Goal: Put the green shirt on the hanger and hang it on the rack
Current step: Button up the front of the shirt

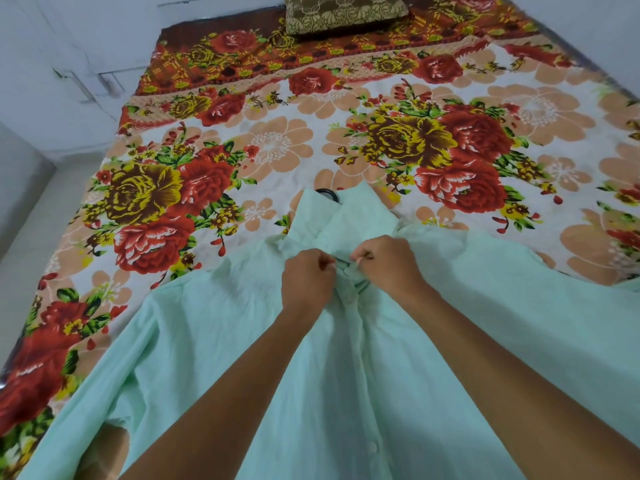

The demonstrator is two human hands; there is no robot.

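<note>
The pale green shirt point(214, 341) lies spread front-up on the bed, collar pointing away from me. A black hanger hook point(327, 193) pokes out past the collar; the hanger's body is hidden inside the shirt. My left hand point(306, 280) pinches the left edge of the shirt's front just below the collar. My right hand point(384, 263) pinches the right edge there, thumb and fingers curled on the cloth by the top button. Both hands sit close together, almost touching. White buttons run down the placket toward me.
The bed carries a floral sheet point(450, 143) with red and yellow roses. A brown patterned pillow point(343, 12) lies at the far end. A white wall point(69, 46) runs along the left, with bare floor beside the bed. No rack is in view.
</note>
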